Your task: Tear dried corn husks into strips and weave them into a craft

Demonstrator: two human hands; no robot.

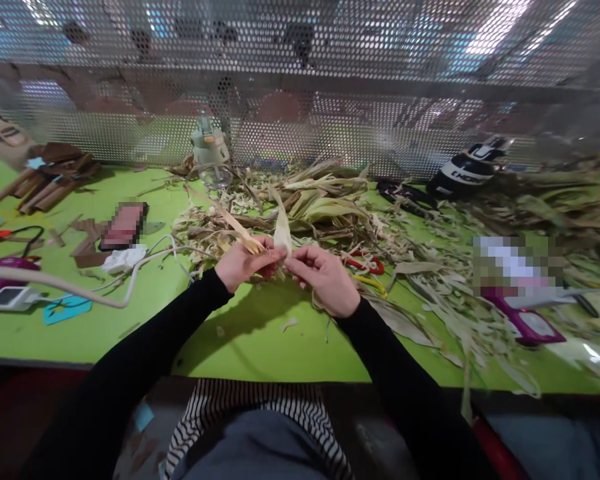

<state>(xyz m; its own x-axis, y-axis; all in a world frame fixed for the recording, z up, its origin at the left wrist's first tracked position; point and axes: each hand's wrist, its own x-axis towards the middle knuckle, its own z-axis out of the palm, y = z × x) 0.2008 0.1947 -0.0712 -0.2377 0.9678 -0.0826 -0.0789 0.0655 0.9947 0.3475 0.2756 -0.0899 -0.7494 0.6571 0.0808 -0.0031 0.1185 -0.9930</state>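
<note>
Fig. Near: green surface (270, 350) w/ loose scrap (289, 324). Centre: R hand (327, 279) pinches lower edge of pale husk piece (282, 230), upright before husk heap (325, 205); L hand (250, 261) holds same, plus tan strip (236, 224). I'd advise light pinch, tips close tog., pull w/ grain; thin husk may split. Far: bottle (211, 148), perf. panel (340, 40).

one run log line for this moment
left hand: pinching pale corn husk; right hand: at husk's base; beyond: husk pile; surface: green table
</note>
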